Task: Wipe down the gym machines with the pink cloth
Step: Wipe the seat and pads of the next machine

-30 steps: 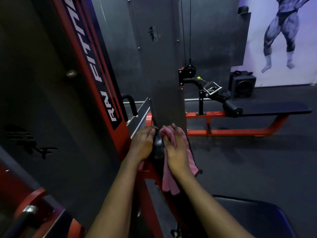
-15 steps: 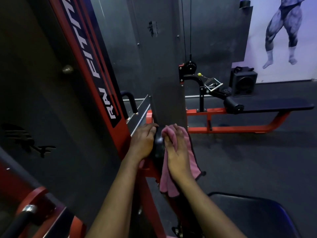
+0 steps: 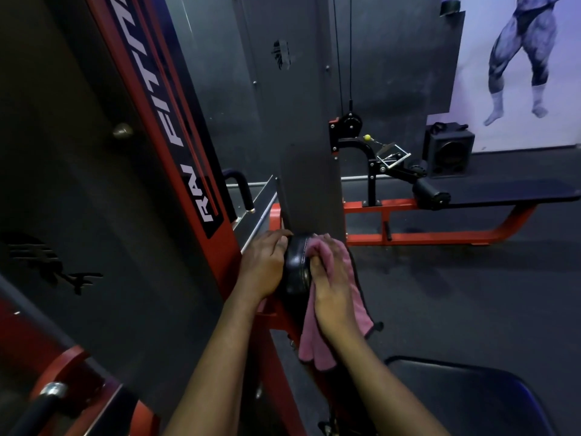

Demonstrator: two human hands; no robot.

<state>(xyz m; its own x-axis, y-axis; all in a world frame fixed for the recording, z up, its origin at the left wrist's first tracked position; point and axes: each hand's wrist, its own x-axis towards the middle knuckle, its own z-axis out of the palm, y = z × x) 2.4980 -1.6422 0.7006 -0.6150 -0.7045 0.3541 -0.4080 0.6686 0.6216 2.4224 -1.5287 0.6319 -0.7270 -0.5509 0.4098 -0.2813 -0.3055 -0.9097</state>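
Near centre, both bare hands at a black stitched pad (image 3: 297, 269) mounted at the foot of a dark grey upright panel (image 3: 309, 190). Left hand (image 3: 264, 269) on the pad's left side, fingers curled over its top edge in a firm grip. Right hand (image 3: 333, 297) on the pad's right side, fingers bent around a bunched fold of the pink cloth (image 3: 314, 347) and pressing it against the pad's face. Rest of the cloth hanging loose below the wrist, dark-trimmed edge trailing to the right.

To the left, a slanted red-and-black machine upright (image 3: 188, 152) with white lettering, touching nothing but the frame below. Just beyond it, a black curved handle (image 3: 239, 187) beside a pale metal rail.

Farther back and to the right, a red-framed bench with a long black top (image 3: 503, 196) on the dark floor. Above its left end, a black pulley (image 3: 350, 122) on thin cables, with a small yellow ball (image 3: 367, 137) just beside it. Behind the bench, a black boxy speaker (image 3: 448, 152) below a pale wall mural of muscular legs (image 3: 518, 58).

At near right, a black padded seat (image 3: 471, 394), well apart from the cloth. At near left, a red curved bar with a chrome-tipped black grip (image 3: 47, 394).
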